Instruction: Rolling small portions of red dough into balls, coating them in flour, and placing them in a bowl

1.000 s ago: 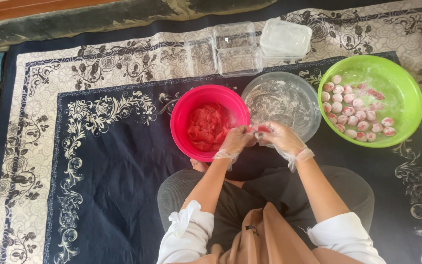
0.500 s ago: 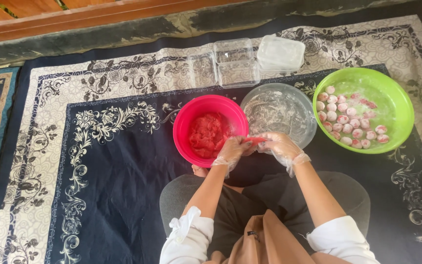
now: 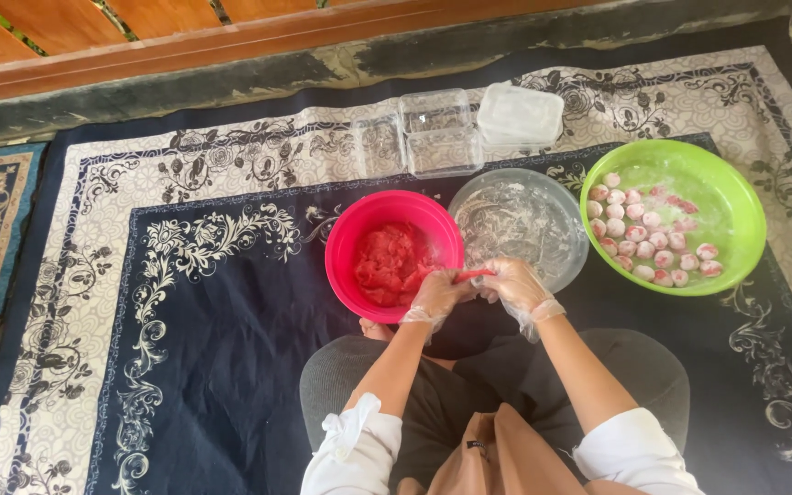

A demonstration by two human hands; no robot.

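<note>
Head view: red dough strip (image 3: pixel 475 273) lying left-right.

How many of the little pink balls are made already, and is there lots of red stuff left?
Done: roughly twenty small pink floured balls lie in the round green plastic bowl. In hand: the left hand and right hand, both in clear gloves, pinch a small red piece between them. Left: the round pink plastic bowl holds a good mound of red paste.

small red piece (image 3: pixel 475 273), pinched between fingertips
</note>
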